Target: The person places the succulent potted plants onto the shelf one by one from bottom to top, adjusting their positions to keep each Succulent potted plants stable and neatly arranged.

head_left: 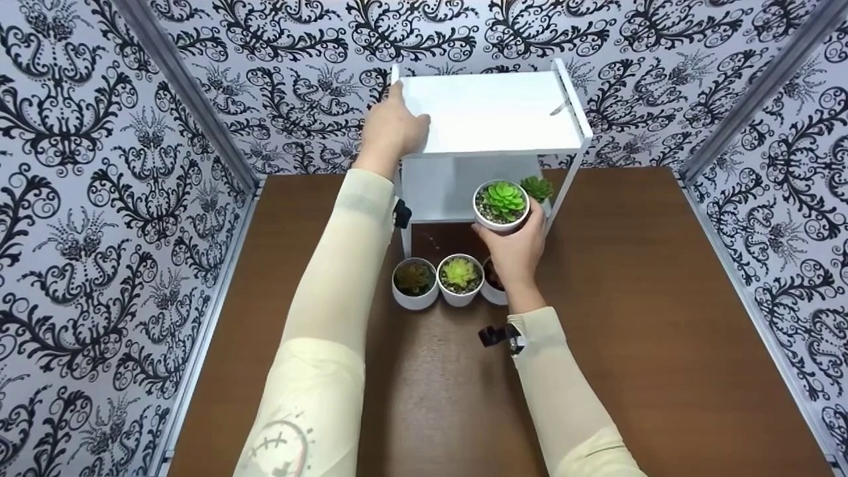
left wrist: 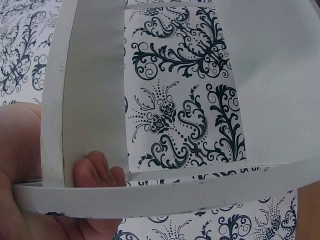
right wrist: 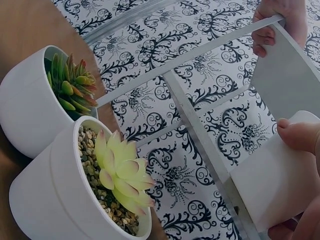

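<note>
My left hand (head_left: 392,129) grips the upper left corner of a white two-tier shelf (head_left: 490,112); in the left wrist view its fingers (left wrist: 97,170) curl around the frame. With my right hand (head_left: 520,252) I hold a white pot with a bright green succulent (head_left: 503,199), thumb and fingers around its sides. That pot is in front of the lower tier (head_left: 434,189), overlapping it in the head view. Behind it, at the lower tier's right end, shows another green succulent (head_left: 536,188), its pot mostly hidden.
On the brown table (head_left: 636,298), before the shelf, stand a pot with a dark succulent (head_left: 415,291), one with a pale yellow-green succulent (head_left: 460,278), and a third pot (head_left: 493,293) partly behind my right hand. Patterned walls (head_left: 298,99) enclose the table's back and sides.
</note>
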`<state>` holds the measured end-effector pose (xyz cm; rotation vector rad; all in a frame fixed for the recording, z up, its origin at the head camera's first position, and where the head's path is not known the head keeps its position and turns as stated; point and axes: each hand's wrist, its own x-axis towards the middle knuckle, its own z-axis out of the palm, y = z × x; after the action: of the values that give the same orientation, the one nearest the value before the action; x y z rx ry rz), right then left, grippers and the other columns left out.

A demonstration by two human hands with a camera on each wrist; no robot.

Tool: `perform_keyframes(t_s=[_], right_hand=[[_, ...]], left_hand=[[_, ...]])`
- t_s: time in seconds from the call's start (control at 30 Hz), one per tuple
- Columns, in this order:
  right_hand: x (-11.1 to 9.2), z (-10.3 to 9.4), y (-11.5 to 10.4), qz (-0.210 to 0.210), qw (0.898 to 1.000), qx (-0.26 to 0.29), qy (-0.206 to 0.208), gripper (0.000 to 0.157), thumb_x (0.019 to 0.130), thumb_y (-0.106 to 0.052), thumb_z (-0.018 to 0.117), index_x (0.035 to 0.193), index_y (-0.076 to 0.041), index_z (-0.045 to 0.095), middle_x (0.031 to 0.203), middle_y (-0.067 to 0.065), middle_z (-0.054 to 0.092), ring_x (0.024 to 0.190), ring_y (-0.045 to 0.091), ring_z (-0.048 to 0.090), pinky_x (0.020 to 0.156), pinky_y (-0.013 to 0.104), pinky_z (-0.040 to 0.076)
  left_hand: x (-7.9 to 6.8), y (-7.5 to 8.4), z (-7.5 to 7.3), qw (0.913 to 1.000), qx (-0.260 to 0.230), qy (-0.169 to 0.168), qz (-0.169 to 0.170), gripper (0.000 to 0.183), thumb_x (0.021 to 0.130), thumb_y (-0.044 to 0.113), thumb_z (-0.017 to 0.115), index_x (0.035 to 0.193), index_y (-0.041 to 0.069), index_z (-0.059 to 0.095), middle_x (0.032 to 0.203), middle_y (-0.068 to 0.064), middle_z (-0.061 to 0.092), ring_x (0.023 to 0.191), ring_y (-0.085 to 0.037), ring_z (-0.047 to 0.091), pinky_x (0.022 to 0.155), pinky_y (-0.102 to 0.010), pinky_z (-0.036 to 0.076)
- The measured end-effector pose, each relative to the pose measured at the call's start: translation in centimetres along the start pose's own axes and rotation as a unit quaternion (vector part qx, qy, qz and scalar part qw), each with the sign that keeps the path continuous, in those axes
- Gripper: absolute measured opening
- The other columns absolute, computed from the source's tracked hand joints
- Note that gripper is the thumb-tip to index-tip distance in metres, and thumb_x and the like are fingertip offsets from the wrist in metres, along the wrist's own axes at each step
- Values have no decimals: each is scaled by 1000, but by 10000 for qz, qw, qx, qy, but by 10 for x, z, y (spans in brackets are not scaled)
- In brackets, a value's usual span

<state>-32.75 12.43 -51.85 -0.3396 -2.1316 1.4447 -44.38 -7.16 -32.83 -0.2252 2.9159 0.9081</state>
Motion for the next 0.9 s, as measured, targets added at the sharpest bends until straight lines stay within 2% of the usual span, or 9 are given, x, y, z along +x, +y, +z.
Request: perform_keyframes(t_s=[0.27, 0.43, 0.6, 0.8, 0.9], right_hand=[[0, -1, -3, 163, 9998, -131, 32, 104, 64, -33, 104, 150, -11, 49, 150, 13, 60, 141, 33, 56, 120, 49, 44], [1, -3, -3, 186, 9997, -163, 56, 102, 64, -30, 104, 149, -12, 50, 150, 12, 60, 142, 33, 55, 122, 49, 42], [5, -3, -3, 81, 9995, -276, 101, 102, 64, -33, 103, 150, -10, 53, 157, 15, 54, 151, 34, 46, 129, 49, 35], [7, -2, -2, -216, 9990, -295, 253, 100, 65, -32, 104, 148, -8, 54, 154, 15, 55, 154, 35, 43, 128, 47, 37], [5, 0, -2, -222, 9991, -254, 270, 101, 64, -31, 104, 148, -8, 54, 157, 16, 53, 156, 36, 39, 130, 48, 34]], left_hand=[[0, 0, 0, 10000, -20, 41, -11, 89, 105, 45, 59, 173, 26, 6, 172, -10, 39, 155, -28, 45, 129, -43, 37], [0, 1, 1, 10000, 15, -8, 10, 89, 105, 46, 59, 173, 26, 5, 172, -10, 40, 154, -28, 45, 129, -43, 37], [0, 1, 1, 10000, 73, 6, 13, 88, 105, 45, 59, 173, 26, 6, 171, -10, 41, 153, -28, 47, 128, -42, 39], [-1, 1, 0, 10000, -33, 7, 25, 88, 105, 44, 59, 174, 24, 7, 171, -11, 40, 154, -27, 46, 129, -41, 38], [-1, 0, -1, 10000, -60, -12, -13, 88, 105, 44, 59, 174, 25, 6, 172, -10, 39, 155, -26, 45, 130, -41, 37]])
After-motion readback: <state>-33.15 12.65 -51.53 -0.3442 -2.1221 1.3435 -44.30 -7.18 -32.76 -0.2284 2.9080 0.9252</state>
